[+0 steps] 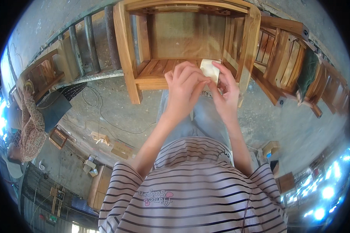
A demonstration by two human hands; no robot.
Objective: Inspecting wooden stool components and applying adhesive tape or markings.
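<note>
In front of my chest both hands meet around a pale cream piece (pixel 210 70), flat and slightly curled like paper or sandpaper; its exact kind I cannot make out. My right hand (pixel 227 91) is closed on it, with fingers behind its right edge and the thumb in front. Bent fingers of my left hand (pixel 184 83) pinch together at its lower left edge. Just beyond stands a varnished wooden chair (pixel 142 84) with a slatted seat and a broad back panel. The hands hover over the near edge of its seat.
A metal rail frame (pixel 90 42) adjoins the chair on the left. More wooden chairs (pixel 277 62) lie stacked at the right, a dark green cloth (pixel 310 73) among them. Far left, another person in a patterned sleeve (pixel 34 112) handles wooden furniture. A cable (pixel 101 112) trails over the concrete floor.
</note>
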